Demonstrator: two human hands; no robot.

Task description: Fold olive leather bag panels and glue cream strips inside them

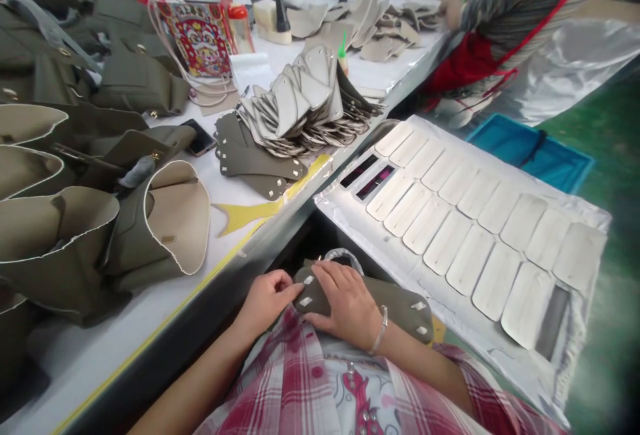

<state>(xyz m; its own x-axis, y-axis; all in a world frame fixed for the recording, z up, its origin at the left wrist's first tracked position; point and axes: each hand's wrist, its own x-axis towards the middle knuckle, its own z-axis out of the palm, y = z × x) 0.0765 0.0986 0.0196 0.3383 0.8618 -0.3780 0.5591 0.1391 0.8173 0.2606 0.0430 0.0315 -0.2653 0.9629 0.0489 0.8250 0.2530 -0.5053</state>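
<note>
An olive-brown leather-like panel (pixel 395 301) with rounded ends and small white patches at its corners lies across my lap at the table's edge. My right hand (pixel 347 301), with a bracelet at the wrist, is laid over its left part, thumb at the near edge and fingers reaching to the far edge. At the panel's left end my left hand (pixel 267 298) has its fingers curled in a pinch, the thumb touching the edge by a white patch. What that pinch holds is too small to make out. Similar panels (pixel 250 158) lie beyond, on the table.
Pale strips (pixel 440 235) lie in rows on a covered board (pixel 575 211) at right. Olive bags (pixel 125 241) crowd the left, near a stack of pale-backed pieces (pixel 300 101), a phone (pixel 200 138) and a red box (pixel 197 35). Another person's arm (pixel 500 5) reaches in at upper right.
</note>
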